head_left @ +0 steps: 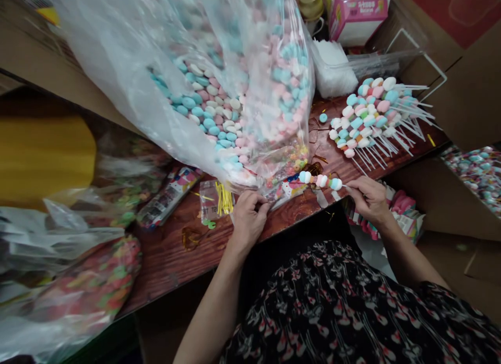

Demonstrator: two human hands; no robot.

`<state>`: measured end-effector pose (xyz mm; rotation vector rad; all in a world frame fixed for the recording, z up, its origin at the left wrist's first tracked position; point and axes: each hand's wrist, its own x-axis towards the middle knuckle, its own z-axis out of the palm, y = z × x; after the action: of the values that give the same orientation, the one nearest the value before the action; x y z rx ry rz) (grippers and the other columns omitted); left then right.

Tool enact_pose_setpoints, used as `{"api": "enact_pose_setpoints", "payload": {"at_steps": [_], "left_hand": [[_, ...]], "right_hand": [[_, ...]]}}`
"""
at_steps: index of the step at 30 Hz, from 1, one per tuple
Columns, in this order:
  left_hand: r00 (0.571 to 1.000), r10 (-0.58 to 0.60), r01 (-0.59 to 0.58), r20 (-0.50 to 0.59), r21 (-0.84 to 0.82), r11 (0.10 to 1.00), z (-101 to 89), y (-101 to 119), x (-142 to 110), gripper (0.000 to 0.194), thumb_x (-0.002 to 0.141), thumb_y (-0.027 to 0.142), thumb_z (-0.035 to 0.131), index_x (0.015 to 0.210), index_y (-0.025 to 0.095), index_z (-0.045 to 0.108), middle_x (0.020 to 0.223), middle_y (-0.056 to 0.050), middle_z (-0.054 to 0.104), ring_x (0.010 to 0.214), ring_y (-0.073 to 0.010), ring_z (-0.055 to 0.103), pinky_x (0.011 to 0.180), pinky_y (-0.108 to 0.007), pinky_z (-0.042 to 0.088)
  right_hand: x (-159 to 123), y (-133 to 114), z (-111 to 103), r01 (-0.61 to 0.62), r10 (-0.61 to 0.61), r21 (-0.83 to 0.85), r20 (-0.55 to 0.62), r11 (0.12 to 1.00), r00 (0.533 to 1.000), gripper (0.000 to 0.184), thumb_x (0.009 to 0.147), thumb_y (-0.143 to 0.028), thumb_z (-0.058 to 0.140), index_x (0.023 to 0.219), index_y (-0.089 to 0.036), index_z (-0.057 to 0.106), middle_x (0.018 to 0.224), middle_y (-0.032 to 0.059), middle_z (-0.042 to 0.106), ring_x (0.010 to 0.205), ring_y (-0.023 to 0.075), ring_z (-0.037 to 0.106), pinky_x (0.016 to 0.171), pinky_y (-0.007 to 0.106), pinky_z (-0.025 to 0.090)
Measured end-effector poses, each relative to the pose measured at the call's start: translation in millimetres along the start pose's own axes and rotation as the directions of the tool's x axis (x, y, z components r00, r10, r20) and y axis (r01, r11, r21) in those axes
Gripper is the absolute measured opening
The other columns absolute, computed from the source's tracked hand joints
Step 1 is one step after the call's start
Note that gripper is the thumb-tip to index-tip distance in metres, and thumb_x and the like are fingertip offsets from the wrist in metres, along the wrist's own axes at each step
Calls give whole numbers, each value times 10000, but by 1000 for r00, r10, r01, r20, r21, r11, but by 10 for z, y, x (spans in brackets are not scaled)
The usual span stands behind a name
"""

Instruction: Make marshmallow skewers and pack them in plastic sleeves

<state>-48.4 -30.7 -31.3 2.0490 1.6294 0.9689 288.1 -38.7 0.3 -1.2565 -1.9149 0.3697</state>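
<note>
My right hand (368,198) pinches the white stick of a candy skewer (321,181), threaded with blue, white and pink candies. The skewer lies almost level, pointing left over the table edge. My left hand (250,214) is closed, thumb against fingers, at the corner of a clear printed plastic bag (290,190). The skewer's tip is close to that bag; whether it is inside I cannot tell. Just beyond my hands, a large clear sack (219,103) of pastel candies slumps onto the table. Finished-looking candy skewers (364,119) are piled at the right.
On the reddish wooden table (172,265) lie yellow twist ties (224,198) and a stack of printed bags (168,197). Bags of gummy rings (90,286) stand at left. A pink box (358,17) and white sheets (334,69) are behind. A carton of wrapped sweets (479,171) is at right.
</note>
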Motion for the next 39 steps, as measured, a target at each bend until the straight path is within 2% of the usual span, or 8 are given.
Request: {"api": "enact_pose_setpoints", "payload": {"at_steps": [4,7,11,16,24,30,35,39], "left_hand": [[998,35,-37,51,46,998,-35,8,12,108,841,263,644,759,193,650,752,-21,609,751,-171,577,697,-299,465],[992,111,-118,52,159,980,-3,38,-14,138,881,298,618,912,214,724,856,-58,660,824,-199,589,744,-325,472],[991,128,-134,40,286,949,60,81,-40,168,900,257,581,899,218,745,827,-67,671,785,-200,586,726,-330,463],[996,78,-83,32,209,974,53,88,1,139,885,236,590,839,202,717,796,-49,679,768,-184,612,723,-314,481],[998,-37,44,46,-148,988,-53,16,-2,135,874,291,632,861,213,742,835,-26,701,796,-160,642,739,-290,518],[995,17,-12,102,-49,999,-23,27,25,210,915,299,570,800,203,717,752,-28,664,741,-160,607,706,-289,488],[996,78,-81,46,71,994,32,54,22,208,927,266,545,792,186,682,738,-32,643,725,-161,588,681,-282,458],[995,103,-103,2,62,993,61,43,-22,147,910,236,570,843,183,689,766,-32,650,733,-157,593,681,-277,469]], "right_hand": [[-8,-32,-12,-28,28,57,1,998,1000,92,854,-176,595,862,-223,672,720,17,655,661,163,598,643,309,481],[-26,-96,38,-161,173,153,-70,975,982,84,873,-207,593,863,-221,675,738,2,656,657,146,601,637,287,480],[-45,-204,164,-316,361,309,-101,897,927,105,892,-279,595,858,-226,678,672,-30,620,593,125,566,592,264,463],[-63,-295,286,-307,331,343,-11,887,944,133,899,-295,577,833,-227,671,673,-21,616,601,133,560,592,274,457],[-60,-258,243,-254,260,333,25,908,965,118,905,-244,567,846,-222,667,695,-24,620,609,121,566,597,261,450],[-38,-249,144,-216,201,275,82,937,976,94,881,-231,593,835,-214,673,712,-3,629,649,139,577,620,280,448],[-43,-316,234,-398,436,493,42,774,899,103,930,-278,540,860,-220,587,643,-42,576,576,106,515,585,249,410],[45,-513,479,-433,435,620,159,654,886,122,934,-310,516,853,-220,500,599,-73,486,523,83,429,535,223,347]]}}
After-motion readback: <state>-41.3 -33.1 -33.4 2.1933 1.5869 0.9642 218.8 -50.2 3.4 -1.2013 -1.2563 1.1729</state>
